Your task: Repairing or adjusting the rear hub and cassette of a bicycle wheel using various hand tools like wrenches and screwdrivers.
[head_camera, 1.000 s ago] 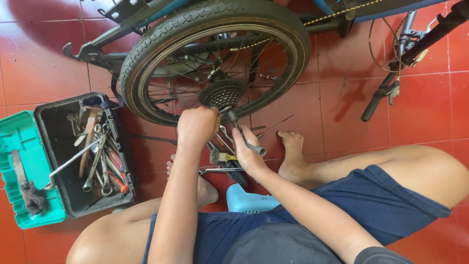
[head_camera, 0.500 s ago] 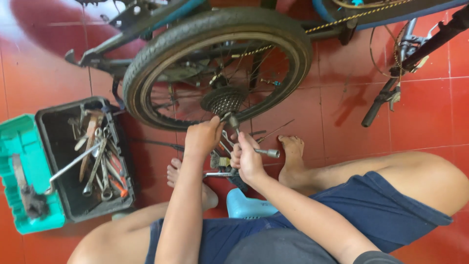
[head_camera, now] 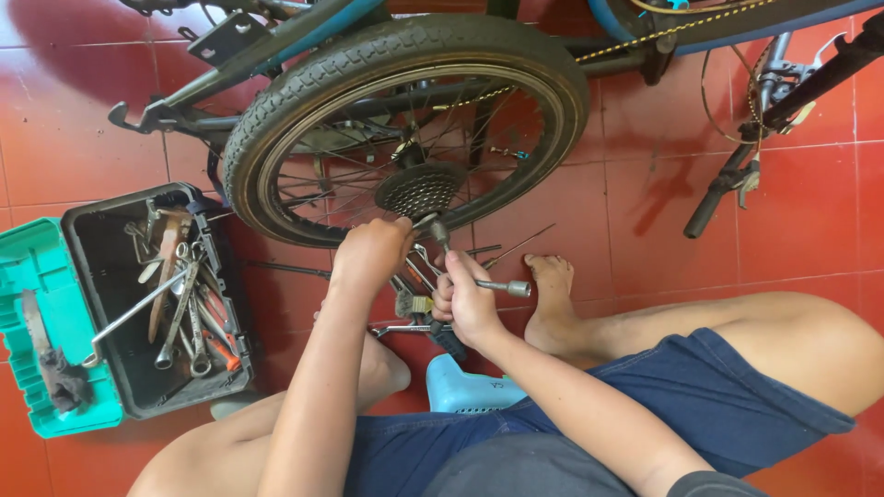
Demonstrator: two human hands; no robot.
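Observation:
A bicycle rear wheel [head_camera: 405,55] with a black tyre and a dark cassette [head_camera: 420,190] lies in front of me on the red tiled floor. My left hand [head_camera: 370,256] is closed just below the cassette at the axle; what it grips is hidden. My right hand [head_camera: 470,296] holds an L-shaped metal socket wrench [head_camera: 506,287], whose upper end reaches to the axle. Several spanners [head_camera: 410,294] lie on the floor under both hands.
An open toolbox [head_camera: 101,230], black tray and teal lid, holds several wrenches at the left. The bike frame [head_camera: 276,37] and a handlebar [head_camera: 737,175] lie across the top. My bare feet [head_camera: 552,304] and a light blue stool [head_camera: 465,387] are below.
The view has shifted so the wheel sits higher. My hands have moved slightly down from the cassette, and the right hand has turned the wrench handle out to the right.

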